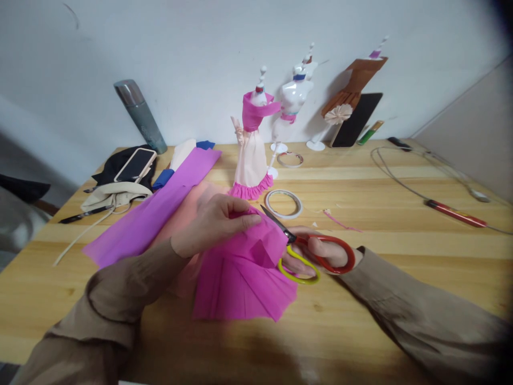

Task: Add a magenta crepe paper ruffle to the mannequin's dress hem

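Observation:
My left hand [218, 222] pinches the upper edge of a magenta sheet [244, 289], thumb and fingers together. The sheet hangs in folds down to the wooden table. In my right hand [316, 254] are scissors [336, 251] with one red and one yellow handle loop; their dark blades point up and left, beside the sheet's upper right edge. Under my left forearm lie a purple sheet [160, 208] and a peach sheet [178, 219]. Just behind the scissors' tip is a white tape roll [284, 204].
A small dress form [251, 155] in pink and cream stands behind my hands, near a bare white form [295, 91] and one in brown [356, 80]. A flask [140, 115] and phone [136, 164] are left; a red tool [456, 214] with a cable lies right.

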Tool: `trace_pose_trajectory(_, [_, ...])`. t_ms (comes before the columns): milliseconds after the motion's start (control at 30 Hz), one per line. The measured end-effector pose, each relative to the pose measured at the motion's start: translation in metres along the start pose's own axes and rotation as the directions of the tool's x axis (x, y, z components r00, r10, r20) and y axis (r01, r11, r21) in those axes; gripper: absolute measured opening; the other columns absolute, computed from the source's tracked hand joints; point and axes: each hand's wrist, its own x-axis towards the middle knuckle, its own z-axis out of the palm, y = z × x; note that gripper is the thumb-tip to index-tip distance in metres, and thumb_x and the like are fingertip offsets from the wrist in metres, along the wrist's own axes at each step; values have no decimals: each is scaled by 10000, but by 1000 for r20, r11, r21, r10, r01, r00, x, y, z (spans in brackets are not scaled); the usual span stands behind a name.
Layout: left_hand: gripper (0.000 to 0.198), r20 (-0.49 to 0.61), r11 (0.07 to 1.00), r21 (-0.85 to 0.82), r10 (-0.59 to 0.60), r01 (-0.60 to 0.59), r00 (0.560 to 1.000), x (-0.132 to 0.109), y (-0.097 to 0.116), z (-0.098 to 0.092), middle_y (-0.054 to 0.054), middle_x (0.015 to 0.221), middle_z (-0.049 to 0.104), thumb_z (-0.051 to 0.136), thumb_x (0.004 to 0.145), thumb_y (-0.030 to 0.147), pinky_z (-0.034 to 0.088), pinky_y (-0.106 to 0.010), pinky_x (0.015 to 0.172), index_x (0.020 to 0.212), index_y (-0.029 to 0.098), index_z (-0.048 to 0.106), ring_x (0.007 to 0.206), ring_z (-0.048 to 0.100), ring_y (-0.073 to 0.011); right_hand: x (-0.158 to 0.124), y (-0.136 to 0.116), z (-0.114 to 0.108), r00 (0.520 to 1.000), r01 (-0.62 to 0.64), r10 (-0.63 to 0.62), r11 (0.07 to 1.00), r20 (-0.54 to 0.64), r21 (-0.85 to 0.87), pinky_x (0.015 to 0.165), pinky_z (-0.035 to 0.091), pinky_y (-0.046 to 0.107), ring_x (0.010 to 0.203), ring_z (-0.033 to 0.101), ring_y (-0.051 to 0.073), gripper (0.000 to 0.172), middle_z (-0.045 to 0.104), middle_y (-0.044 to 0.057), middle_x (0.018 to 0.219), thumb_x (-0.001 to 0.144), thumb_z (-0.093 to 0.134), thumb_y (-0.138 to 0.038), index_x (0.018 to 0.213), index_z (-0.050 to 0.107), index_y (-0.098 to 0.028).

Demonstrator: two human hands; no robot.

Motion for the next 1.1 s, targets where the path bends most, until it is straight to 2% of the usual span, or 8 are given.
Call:
trace_pose_trajectory(200, [207, -39, 999, 38, -16, 17, 999, -1, 2, -1, -26, 667, 646, 694, 742, 337, 451, -249, 605, 701, 135, 703, 700, 582, -165, 1, 0, 0, 1000, 22, -22, 1000, -19, -12, 468, 286, 236, 454, 332, 96, 400, 436, -45, 571, 932, 475, -525, 1093, 584, -175])
trace_pose_trajectory(633, [159, -34, 999, -38, -27, 26, 999, 0, 1, 4, -21, 654, 634, 706, 717, 276, 435, -240, 573, 671, 126, 683, 645, 560, -136, 2, 1, 1, 999, 39, -39, 999, 2, 4, 454, 283, 227, 439, 336, 90, 399, 436, -47, 565, 941, 476, -501, 1127, 594, -169])
trace_pose_trajectory(833, [141, -83, 999, -38, -39, 36, 996, -2, 4, 4, -30, 676, 655, 695, 721, 258, 453, -246, 601, 698, 119, 699, 668, 576, -141, 0, 0, 0, 1000, 17, -17, 1000, 0, -4, 473, 282, 234, 458, 345, 82, 412, 443, -38, 584, 942, 481, -493, 1090, 620, -134])
trace_pose_trajectory(1100, [141, -38, 999, -39, -21, 19, 999, -1, 1, 4, -17, 656, 628, 689, 726, 247, 429, -235, 575, 670, 118, 677, 647, 556, -132, 0, 1, 0, 999, 32, -32, 999, 15, 14, 477, 286, 228, 469, 348, 80, 408, 449, -39, 585, 946, 482, -480, 1142, 594, -140])
